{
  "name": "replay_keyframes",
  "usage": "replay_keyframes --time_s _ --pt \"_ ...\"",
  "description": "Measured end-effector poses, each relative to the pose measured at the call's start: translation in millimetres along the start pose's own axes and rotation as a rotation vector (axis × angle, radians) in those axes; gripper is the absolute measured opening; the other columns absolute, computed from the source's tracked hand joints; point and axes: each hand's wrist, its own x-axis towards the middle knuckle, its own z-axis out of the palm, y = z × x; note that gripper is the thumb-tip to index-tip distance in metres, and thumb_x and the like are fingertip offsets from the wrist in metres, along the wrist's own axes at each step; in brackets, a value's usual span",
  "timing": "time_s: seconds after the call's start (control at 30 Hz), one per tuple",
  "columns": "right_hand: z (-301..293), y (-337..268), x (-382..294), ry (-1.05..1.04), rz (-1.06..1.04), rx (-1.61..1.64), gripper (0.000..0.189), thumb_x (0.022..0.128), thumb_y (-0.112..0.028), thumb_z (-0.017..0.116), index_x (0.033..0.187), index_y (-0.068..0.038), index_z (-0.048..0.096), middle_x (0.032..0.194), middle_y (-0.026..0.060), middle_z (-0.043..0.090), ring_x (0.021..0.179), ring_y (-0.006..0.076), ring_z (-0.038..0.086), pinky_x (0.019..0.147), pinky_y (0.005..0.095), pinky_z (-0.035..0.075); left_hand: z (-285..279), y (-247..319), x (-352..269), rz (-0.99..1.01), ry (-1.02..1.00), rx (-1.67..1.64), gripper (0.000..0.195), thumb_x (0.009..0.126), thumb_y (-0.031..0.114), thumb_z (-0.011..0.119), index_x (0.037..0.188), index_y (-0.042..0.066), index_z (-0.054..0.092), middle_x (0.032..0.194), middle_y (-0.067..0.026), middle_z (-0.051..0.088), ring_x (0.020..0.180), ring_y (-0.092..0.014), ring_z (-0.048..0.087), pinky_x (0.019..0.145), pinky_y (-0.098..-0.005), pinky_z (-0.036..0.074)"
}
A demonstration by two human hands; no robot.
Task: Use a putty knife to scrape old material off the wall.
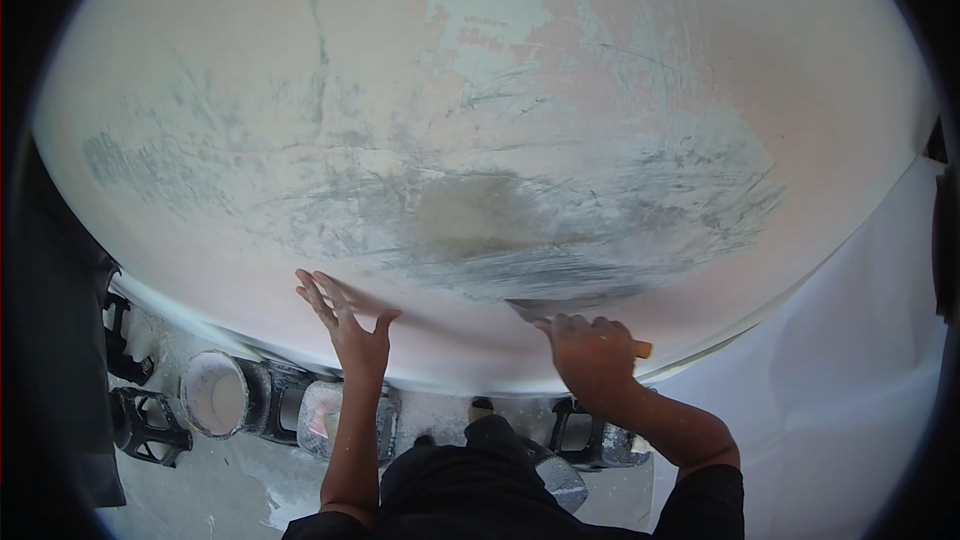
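A large, smooth, curved pale surface [225,240] fills the view before me, with pink, pale green and grey scraped patches and a brownish spot [476,214] near its middle. My right hand [592,352] grips a scraper [536,307] with a metal blade and an orange-brown handle; the blade lies at the lower edge of the grey streaks. To the left, my left hand [352,322] is spread with its fingers apart near the lower part of the surface, holding nothing. Whether its fingertips touch the surface cannot be told for sure.
Below the surface's lower rim, a round bucket [217,394] with pale residue stands among dark plastic stools [154,427] on the stained floor [225,491]. A second stool [577,431] is beside my legs. White sheeting [810,390] hangs at the right, dark material [60,360] at the left.
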Motion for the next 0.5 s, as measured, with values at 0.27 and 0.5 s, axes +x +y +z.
replay_keyframes --time_s 0.27,0.5 --pt "61 -42 -4 0.028 -0.059 0.293 0.033 0.089 -0.037 0.061 0.073 -0.009 0.058 0.056 0.0069 0.057 0.050 0.0237 0.060 0.049 0.0355 0.045 -1 -1 -2 0.020 0.016 -0.014 0.121 0.062 0.015 0.085 0.151 0.007 0.004 0.156 -0.0210 -0.004 0.142 -0.046 0.000 0.114 -0.0514 0.017" --pt "23 37 -83 0.142 0.661 0.973 0.022 0.091 -0.020 0.061 0.085 -0.001 0.052 0.061 0.0120 0.060 0.050 0.0252 0.058 0.050 0.0363 0.045 -15 45 2 0.215 0.141 -0.008 0.108 0.066 0.028 0.085 0.149 0.008 0.018 0.152 -0.0285 0.008 0.141 -0.045 0.012 0.110 -0.0570 0.021"
